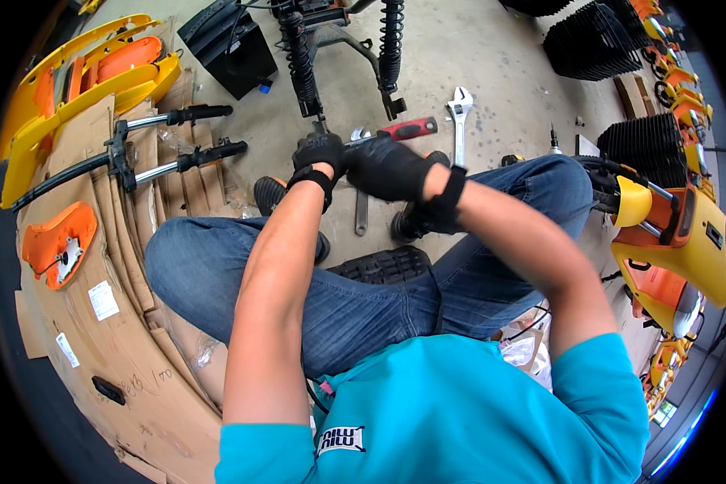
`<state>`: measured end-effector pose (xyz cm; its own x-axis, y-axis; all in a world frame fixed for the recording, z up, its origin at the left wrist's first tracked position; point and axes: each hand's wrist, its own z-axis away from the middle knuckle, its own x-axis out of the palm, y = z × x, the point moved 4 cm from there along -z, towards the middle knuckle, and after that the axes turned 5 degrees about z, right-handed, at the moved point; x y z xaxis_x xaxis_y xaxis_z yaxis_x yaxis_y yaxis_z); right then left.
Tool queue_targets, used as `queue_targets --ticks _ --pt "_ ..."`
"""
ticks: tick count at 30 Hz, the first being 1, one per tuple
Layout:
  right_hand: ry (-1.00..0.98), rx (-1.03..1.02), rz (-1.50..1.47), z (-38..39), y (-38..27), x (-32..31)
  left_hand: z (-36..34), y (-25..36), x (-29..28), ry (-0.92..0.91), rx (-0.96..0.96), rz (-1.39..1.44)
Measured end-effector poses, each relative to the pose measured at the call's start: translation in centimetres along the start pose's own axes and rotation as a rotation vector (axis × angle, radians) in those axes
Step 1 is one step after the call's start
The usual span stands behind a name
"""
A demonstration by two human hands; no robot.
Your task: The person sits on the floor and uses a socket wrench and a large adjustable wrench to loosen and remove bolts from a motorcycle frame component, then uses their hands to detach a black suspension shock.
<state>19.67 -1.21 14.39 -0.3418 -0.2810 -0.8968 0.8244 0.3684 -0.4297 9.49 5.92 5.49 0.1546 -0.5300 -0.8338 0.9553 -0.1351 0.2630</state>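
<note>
In front of me hang two black coil-spring shock absorbers (300, 60) on a vehicle frame. My left hand (319, 155), in a black glove, is closed just below the lower end of the left one. A short metal piece rises from that fist toward the shock; its kind is hidden. My right hand (389, 169), also black-gloved and slightly blurred, is closed beside the left, with a dark bar between them. Just beyond it shows a red-and-black tool handle (411, 129); whether I hold it cannot be seen. A long wrench (361, 211) lies below my hands.
An adjustable wrench (460, 121) lies on the floor to the right. At left, flattened cardboard (129, 355) carries a front fork (121, 157), an orange panel (60, 242) and yellow parts. A black box (226, 52) stands ahead. Yellow vehicle bodies (686, 242) and black crates (593, 40) line the right.
</note>
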Motion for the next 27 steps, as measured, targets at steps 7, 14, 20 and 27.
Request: queue_targets --ticks 7,14,20,27 --pt "-0.265 0.084 0.306 1.6 7.3 -5.6 1.5 5.3 -3.3 -0.043 0.235 0.064" --pt "-0.085 0.037 0.140 2.6 7.9 -4.5 0.8 4.9 -3.9 -0.079 0.337 0.484" --pt "-0.071 0.336 -0.089 3.7 11.1 -3.1 -1.2 2.2 -2.2 -0.202 0.184 1.329" --pt "0.032 0.619 -0.612 5.2 17.4 -3.6 -8.7 -3.1 10.7 0.091 0.282 0.325"
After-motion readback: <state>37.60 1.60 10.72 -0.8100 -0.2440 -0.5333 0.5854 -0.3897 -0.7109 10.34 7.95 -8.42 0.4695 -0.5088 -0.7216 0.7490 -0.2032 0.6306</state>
